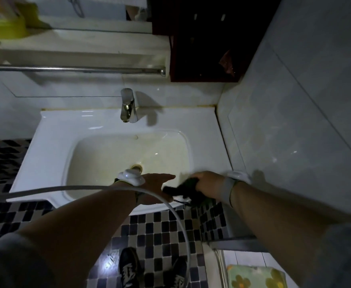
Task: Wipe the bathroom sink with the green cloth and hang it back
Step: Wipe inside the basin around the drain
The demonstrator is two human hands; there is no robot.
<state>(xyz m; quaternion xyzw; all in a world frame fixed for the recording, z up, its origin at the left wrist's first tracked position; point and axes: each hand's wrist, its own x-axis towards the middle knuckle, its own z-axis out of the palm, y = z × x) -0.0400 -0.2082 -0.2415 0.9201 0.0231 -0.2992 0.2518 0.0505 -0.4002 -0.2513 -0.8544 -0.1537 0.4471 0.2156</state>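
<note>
The white bathroom sink [52, 142] fills the middle of the head view, with a cream basin and a brass drain [136, 167]. My right hand [209, 183] is closed around the dark green cloth [183, 191], which hangs bunched over the sink's front right rim. My left hand [153, 189] lies flat with its fingers stretched out on the front rim, just left of the cloth. A white device sits on my left wrist.
A chrome tap [127, 106] stands behind the basin. A steel towel rail [74, 69] runs along the wall above it. A tiled wall [295, 121] closes in the right side. A white hose [66, 189] curves across the front. The floor is checkered tile.
</note>
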